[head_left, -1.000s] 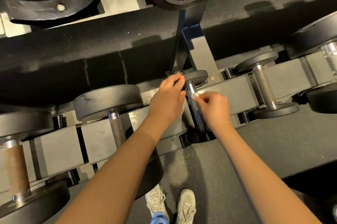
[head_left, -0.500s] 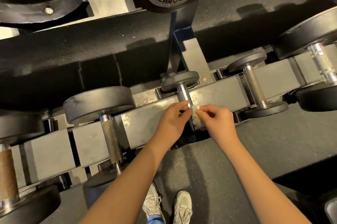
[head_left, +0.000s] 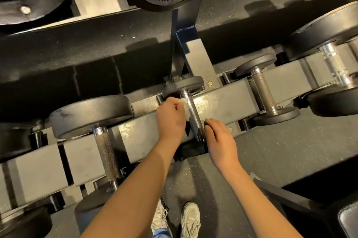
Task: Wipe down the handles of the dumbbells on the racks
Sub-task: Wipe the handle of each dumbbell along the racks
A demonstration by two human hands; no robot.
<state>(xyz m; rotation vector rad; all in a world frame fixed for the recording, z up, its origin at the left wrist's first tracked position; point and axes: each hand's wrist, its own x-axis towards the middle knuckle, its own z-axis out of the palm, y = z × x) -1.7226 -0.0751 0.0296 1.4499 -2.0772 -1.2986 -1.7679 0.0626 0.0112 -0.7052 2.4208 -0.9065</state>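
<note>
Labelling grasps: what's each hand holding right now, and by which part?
Left hand pinches a crumpled white wipe at one end, pressed beside the dumbbell handle. Right hand sits at the handle's near end; grip cannot be told.

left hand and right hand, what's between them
In the head view, the chrome dumbbell handle runs between the left hand and the right hand; the left hand holds a white wipe against its side.

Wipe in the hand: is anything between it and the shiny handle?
Nothing visible is in the way. The left hand pinches the white wipe right against the left side of the middle handle. The right hand sits at that handle's near end, off to the side.
</note>
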